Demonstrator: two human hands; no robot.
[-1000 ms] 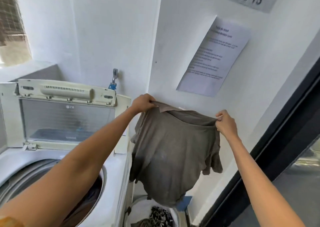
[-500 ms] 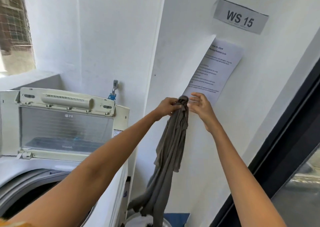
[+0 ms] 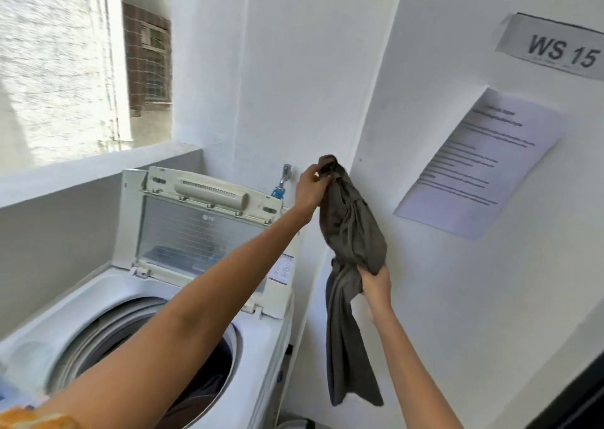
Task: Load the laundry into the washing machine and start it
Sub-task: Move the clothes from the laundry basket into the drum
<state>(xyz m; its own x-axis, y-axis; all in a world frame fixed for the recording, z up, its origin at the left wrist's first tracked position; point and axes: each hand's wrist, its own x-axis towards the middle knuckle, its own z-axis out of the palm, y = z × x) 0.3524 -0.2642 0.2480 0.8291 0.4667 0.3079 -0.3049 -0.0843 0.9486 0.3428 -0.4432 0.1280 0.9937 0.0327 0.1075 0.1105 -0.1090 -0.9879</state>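
- Head view: left hand (image 3: 310, 188) grips the gathered top of a grey shirt (image 3: 351, 242), held up against the white wall.
- Right hand (image 3: 376, 281) clutches the shirt's middle; the rest hangs below.
- Shirt hangs right of the open washing machine (image 3: 261, 337).

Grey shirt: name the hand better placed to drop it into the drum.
Left, probably. The left hand grips the grey shirt at its top, nearer the open drum; the right hand holds it midway, by the wall.
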